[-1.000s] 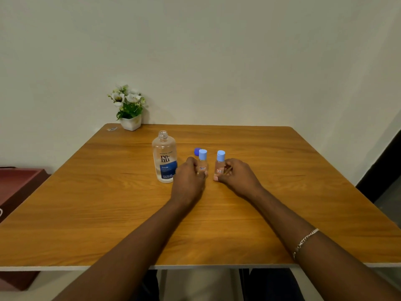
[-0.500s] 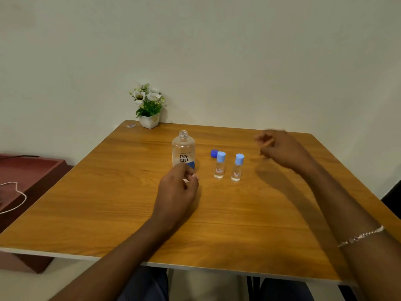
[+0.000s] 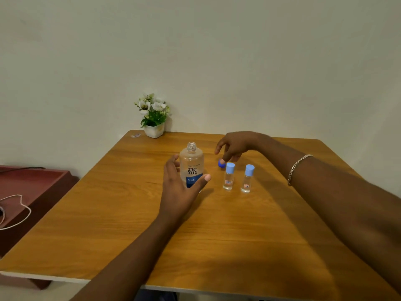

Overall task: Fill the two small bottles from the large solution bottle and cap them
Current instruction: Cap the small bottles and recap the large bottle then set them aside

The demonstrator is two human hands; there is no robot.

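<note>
The large clear solution bottle point(image 3: 191, 162) with a blue label stands uncapped near the middle of the wooden table point(image 3: 217, 235). My left hand point(image 3: 180, 187) curves around its near side, fingers apart, thumb by the label. Two small clear bottles point(image 3: 229, 176) point(image 3: 247, 178) with light-blue caps stand upright side by side to the right. A dark-blue cap point(image 3: 221, 163) lies just behind them. My right hand point(image 3: 234, 146) hovers over that cap, fingertips almost on it, holding nothing.
A small white pot of flowers point(image 3: 154, 118) sits at the table's far left corner, a scrap of wrapper point(image 3: 135, 135) beside it. A reddish low cabinet point(image 3: 28, 192) with a white cable point(image 3: 15, 211) stands left of the table. A wall rises behind.
Both hands let go of the small bottles. My left hand moved to the large bottle; my right hand swung out right, then came back down over the dark-blue cap. The camera view shifted left.
</note>
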